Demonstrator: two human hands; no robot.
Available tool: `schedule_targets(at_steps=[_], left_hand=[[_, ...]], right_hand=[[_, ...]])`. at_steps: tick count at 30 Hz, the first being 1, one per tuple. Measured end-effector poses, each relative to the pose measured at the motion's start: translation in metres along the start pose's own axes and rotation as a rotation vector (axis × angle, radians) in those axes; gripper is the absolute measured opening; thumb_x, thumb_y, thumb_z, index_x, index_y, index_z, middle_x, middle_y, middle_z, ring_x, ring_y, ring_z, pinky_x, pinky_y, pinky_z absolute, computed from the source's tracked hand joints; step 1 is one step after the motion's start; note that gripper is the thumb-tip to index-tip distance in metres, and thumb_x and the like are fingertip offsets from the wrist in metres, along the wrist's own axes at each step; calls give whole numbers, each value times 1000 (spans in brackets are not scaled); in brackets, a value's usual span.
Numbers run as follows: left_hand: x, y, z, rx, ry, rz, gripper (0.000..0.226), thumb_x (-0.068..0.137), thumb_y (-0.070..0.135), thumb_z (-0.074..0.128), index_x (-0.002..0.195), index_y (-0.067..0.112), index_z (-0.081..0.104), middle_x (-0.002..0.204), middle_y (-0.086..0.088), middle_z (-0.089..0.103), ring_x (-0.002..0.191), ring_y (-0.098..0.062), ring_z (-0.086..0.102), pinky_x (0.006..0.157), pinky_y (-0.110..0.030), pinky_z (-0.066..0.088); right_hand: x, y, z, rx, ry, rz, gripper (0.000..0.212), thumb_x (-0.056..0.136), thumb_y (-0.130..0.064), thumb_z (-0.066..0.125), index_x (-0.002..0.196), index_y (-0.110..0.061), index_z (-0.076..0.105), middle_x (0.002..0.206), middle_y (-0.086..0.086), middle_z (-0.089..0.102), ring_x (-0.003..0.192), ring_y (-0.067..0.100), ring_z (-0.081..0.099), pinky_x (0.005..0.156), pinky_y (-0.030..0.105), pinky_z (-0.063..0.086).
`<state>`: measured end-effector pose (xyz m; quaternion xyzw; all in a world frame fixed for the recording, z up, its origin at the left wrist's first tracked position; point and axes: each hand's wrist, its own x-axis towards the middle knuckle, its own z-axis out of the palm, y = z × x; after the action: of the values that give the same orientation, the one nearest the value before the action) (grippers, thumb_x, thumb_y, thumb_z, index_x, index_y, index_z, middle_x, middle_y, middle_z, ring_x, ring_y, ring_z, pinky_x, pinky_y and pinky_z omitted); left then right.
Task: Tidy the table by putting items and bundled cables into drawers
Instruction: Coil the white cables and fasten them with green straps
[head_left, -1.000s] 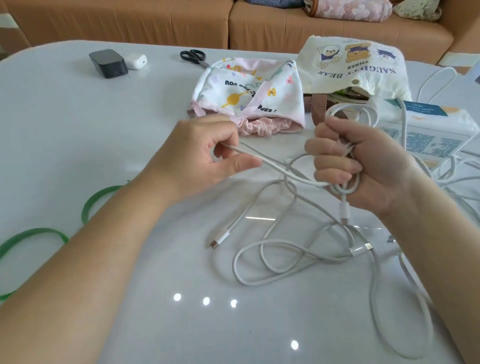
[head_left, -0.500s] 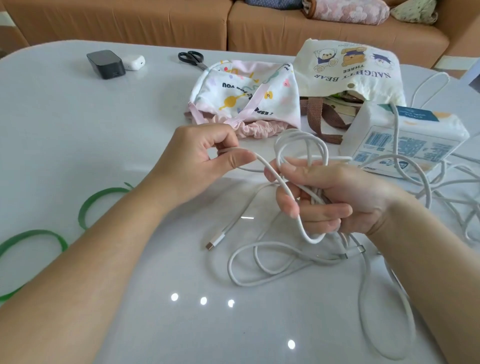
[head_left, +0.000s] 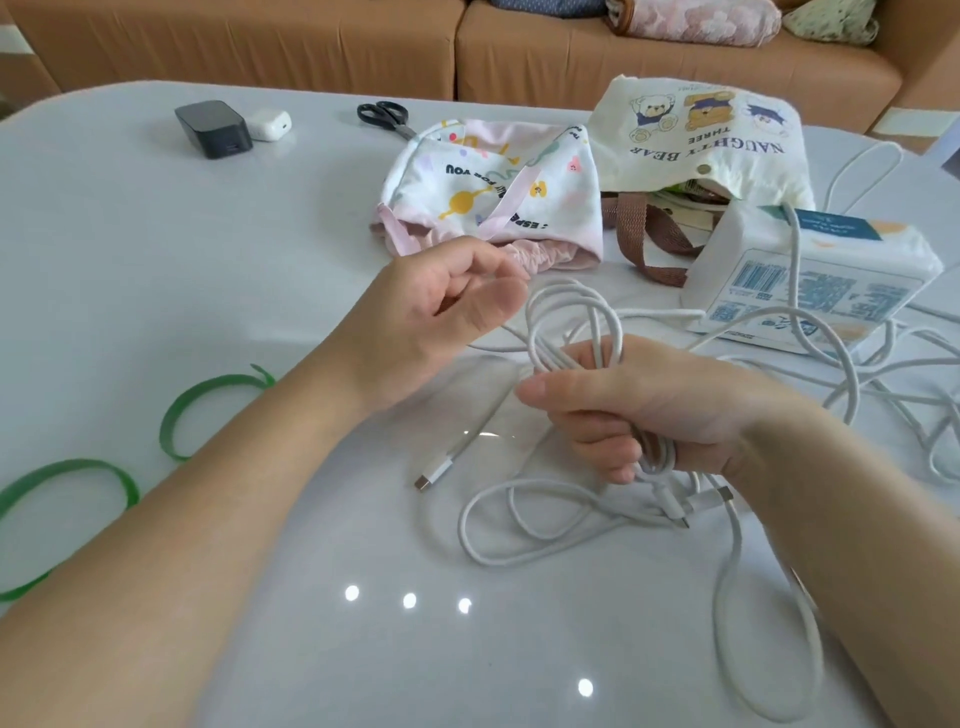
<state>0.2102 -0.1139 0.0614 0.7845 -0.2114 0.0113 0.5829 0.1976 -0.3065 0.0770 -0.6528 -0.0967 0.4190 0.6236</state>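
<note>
My right hand (head_left: 639, 415) grips a bundle of white cable (head_left: 571, 322) whose loops stick up above my fingers. The rest of that cable (head_left: 519, 558) trails in loose loops on the white table (head_left: 156, 260) in front of me, with one plug (head_left: 434, 475) lying left of my right hand. My left hand (head_left: 436, 322) hovers just left of the loops, fingers loosely curled with a gap between thumb and forefinger and nothing in it. More white cables (head_left: 909, 384) lie tangled at the right.
Two green strap loops (head_left: 208, 405) lie at the left edge. At the back are a black charger (head_left: 213, 127), a white earbud case (head_left: 268, 123), scissors (head_left: 384, 115), a printed pouch (head_left: 493, 192), a bear tote bag (head_left: 701, 135) and a tissue pack (head_left: 810, 280).
My left hand has let go of the cable strand it was pinching and opened. My right hand turned over and came down toward me with the coiled loops.
</note>
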Motion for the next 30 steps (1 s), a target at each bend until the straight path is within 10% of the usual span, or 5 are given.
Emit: schedule_targets(at_steps=[15, 26, 30], left_hand=[[-1, -4, 1, 472, 133, 285, 24, 93, 21, 59, 80, 3, 67, 60, -2, 55, 54, -10, 41, 53, -22, 35], [3, -16, -14, 283, 166, 113, 21, 89, 18, 60, 80, -1, 61, 71, 1, 62, 68, -2, 54, 72, -8, 40], [5, -11, -17, -10, 231, 43, 17, 90, 17, 55, 76, 8, 58, 66, 4, 67, 74, -13, 68, 85, -35, 55]], right_hand=[[4, 5, 2, -10, -106, 54, 35, 88, -31, 60, 62, -16, 41, 54, 2, 30, 40, 13, 28, 39, 22, 27], [7, 3, -6, 227, 160, -430, 17, 93, -26, 43, 84, -13, 49, 54, -5, 24, 39, 8, 23, 40, 20, 28], [7, 1, -8, 346, 171, -571, 18, 96, -24, 39, 84, -15, 48, 51, -9, 25, 39, 5, 23, 40, 19, 27]])
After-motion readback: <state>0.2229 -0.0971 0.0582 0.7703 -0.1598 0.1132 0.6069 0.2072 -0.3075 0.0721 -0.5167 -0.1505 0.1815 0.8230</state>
